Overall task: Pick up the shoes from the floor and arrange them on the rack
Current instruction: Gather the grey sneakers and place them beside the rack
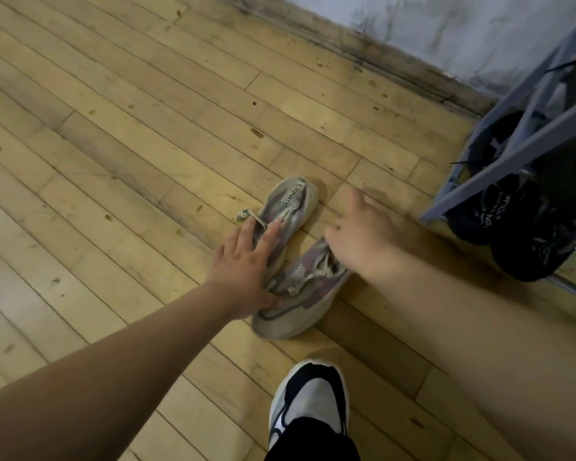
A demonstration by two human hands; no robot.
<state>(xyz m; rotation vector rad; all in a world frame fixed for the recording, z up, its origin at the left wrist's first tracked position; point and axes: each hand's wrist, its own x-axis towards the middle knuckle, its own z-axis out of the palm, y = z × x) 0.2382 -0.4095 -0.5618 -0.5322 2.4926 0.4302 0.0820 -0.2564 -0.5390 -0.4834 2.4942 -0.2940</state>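
Observation:
Two worn grey-pink sneakers lie on the wooden floor. The far sneaker (295, 201) points away from me; the near sneaker (300, 294) lies beside it, closer to me. My left hand (246, 264) reaches over both with straight fingers, fingertips on the far sneaker's laces and thumb against the near one's side. My right hand (363, 234) hovers over the near sneaker's opening, fingers bent downward at its collar; whether it grips is hidden. The grey metal shoe rack (499, 161) stands at the right edge.
Dark sneakers (526, 234) sit on the rack's lower tier. My own foot in a black-and-white shoe (310, 404) stands just in front of the pair. A wall and baseboard (363, 51) run along the back. Bare floorboards (113, 144) stretch to the left.

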